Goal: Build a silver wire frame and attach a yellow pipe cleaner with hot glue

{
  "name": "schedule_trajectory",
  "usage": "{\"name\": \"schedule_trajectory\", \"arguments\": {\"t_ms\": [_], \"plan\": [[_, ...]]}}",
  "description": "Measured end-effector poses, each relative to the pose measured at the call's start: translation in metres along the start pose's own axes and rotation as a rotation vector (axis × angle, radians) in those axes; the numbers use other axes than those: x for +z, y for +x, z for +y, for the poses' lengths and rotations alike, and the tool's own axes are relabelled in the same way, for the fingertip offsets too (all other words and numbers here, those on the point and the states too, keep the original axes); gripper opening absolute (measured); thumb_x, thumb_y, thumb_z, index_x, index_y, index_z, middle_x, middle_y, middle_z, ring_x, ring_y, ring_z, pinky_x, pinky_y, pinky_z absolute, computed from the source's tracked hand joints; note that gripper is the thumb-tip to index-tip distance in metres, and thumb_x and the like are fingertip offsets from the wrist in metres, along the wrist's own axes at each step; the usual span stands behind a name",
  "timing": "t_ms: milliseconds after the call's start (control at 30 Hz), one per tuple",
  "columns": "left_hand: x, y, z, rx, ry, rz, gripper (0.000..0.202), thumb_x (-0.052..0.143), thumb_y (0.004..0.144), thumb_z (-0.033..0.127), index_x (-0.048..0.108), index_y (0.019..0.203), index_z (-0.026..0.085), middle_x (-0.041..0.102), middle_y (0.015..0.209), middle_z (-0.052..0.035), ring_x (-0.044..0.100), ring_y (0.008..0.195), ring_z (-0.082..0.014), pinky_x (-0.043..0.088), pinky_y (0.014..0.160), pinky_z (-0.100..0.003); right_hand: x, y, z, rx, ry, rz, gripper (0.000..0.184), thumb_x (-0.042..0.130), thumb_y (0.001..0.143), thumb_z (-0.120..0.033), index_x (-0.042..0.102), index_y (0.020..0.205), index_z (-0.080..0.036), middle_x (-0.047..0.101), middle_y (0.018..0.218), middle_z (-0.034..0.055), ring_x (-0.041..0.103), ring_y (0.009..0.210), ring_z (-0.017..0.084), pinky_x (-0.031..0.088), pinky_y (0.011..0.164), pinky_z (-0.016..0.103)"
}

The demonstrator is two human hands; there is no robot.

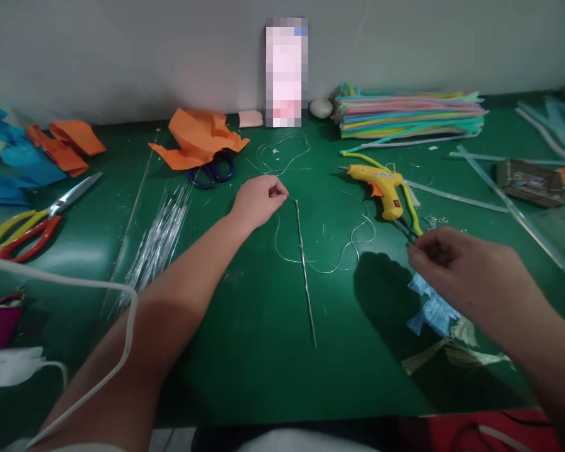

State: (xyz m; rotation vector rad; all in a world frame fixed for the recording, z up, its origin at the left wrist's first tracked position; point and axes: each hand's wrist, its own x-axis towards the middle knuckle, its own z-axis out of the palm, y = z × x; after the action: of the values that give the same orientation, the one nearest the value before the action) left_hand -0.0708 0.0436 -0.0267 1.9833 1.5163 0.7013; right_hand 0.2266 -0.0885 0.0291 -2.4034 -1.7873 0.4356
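Observation:
My left hand (258,201) is closed in a pinch over the table's middle. From its fingertips a short, thin thread reaches to the top end of a silvery twisted wire stem (305,276), which lies lengthwise on the green tabletop. Loose loops of fine clear thread (329,271) curl beside the stem. My right hand (466,260) is held above the table at the right, thumb and fingertips pressed together; what they grip, if anything, I cannot make out. Just beyond it rest a yellow glue gun (379,182) and a yellow pipe cleaner (412,207).
A bundle of coloured pipe cleaners (409,116) lies at the back, near a propped phone (286,72). Orange paper (198,138), scissors (47,216) and silvery wire strips (157,235) are on the left. Blue tassels (435,307) lie below my right hand. A white cable (129,326) crosses my left arm.

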Motion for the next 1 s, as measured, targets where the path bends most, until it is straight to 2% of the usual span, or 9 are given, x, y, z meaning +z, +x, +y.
{"name": "schedule_trajectory", "arguments": {"t_ms": [100, 200, 333, 500, 733, 900, 1000], "plan": [[0.000, 0.000, 0.000, -0.001, 0.005, 0.003, 0.005, 0.068, 0.083, 0.017, 0.072, 0.083, 0.019, 0.065, 0.075, -0.0028, 0.055, 0.067, -0.0143, 0.039, 0.059, -0.031, 0.011, -0.007, 0.007, -0.051, -0.123, -0.089, 0.023, 0.053, 0.074, -0.048, 0.061, 0.076, -0.026, 0.065, 0.065, 0.0016, 0.053, 0.056, 0.019, 0.037, 0.058, 0.035], [0.000, 0.001, 0.000, -0.009, 0.009, 0.009, 0.005, 0.068, 0.083, 0.017, 0.071, 0.083, 0.019, 0.064, 0.073, -0.0024, 0.055, 0.067, -0.0142, 0.039, 0.060, -0.031, 0.020, -0.009, 0.003, -0.135, -0.215, -0.162, 0.020, 0.051, 0.079, -0.043, 0.060, 0.077, -0.026, 0.063, 0.063, 0.0018, 0.050, 0.054, 0.019, 0.034, 0.055, 0.033], [0.000, 0.001, 0.000, -0.003, 0.010, 0.007, 0.005, 0.067, 0.083, 0.017, 0.071, 0.082, 0.020, 0.064, 0.074, -0.0027, 0.055, 0.067, -0.0148, 0.038, 0.059, -0.031, 0.021, -0.006, -0.005, -0.195, -0.194, -0.166, 0.025, 0.050, 0.083, -0.049, 0.059, 0.077, -0.026, 0.065, 0.067, 0.0028, 0.051, 0.054, 0.019, 0.032, 0.052, 0.033], [0.000, 0.001, -0.002, -0.001, 0.005, 0.007, 0.004, 0.068, 0.082, 0.019, 0.070, 0.081, 0.021, 0.064, 0.073, -0.0030, 0.055, 0.066, -0.0151, 0.038, 0.059, -0.032, 0.017, 0.000, -0.008, -0.171, -0.189, -0.192, 0.035, 0.052, 0.082, -0.060, 0.056, 0.071, -0.026, 0.065, 0.066, 0.0045, 0.052, 0.055, 0.021, 0.034, 0.051, 0.035], [0.001, 0.001, -0.002, -0.003, 0.019, 0.003, 0.004, 0.067, 0.083, 0.020, 0.071, 0.082, 0.021, 0.065, 0.074, -0.0025, 0.055, 0.067, -0.0150, 0.038, 0.059, -0.031, 0.022, 0.003, -0.008, -0.209, -0.188, -0.219, 0.017, 0.055, 0.079, -0.041, 0.060, 0.072, -0.026, 0.064, 0.066, 0.0037, 0.050, 0.057, 0.020, 0.034, 0.053, 0.035], [-0.001, 0.001, 0.000, -0.008, 0.015, 0.000, 0.004, 0.067, 0.083, 0.018, 0.071, 0.083, 0.020, 0.064, 0.074, -0.0028, 0.055, 0.067, -0.0146, 0.038, 0.060, -0.031, 0.017, 0.001, -0.010, -0.201, -0.172, -0.239, 0.017, 0.054, 0.078, -0.039, 0.059, 0.068, -0.026, 0.064, 0.064, 0.0039, 0.051, 0.056, 0.021, 0.036, 0.054, 0.036], [-0.001, 0.001, 0.000, 0.001, 0.014, 0.007, 0.004, 0.068, 0.082, 0.018, 0.070, 0.082, 0.020, 0.064, 0.073, -0.0025, 0.054, 0.066, -0.0145, 0.038, 0.059, -0.031, 0.010, -0.001, 0.000, -0.131, -0.186, -0.188, 0.018, 0.054, 0.078, -0.042, 0.059, 0.069, -0.027, 0.064, 0.065, 0.0047, 0.052, 0.056, 0.022, 0.037, 0.055, 0.038]]}}
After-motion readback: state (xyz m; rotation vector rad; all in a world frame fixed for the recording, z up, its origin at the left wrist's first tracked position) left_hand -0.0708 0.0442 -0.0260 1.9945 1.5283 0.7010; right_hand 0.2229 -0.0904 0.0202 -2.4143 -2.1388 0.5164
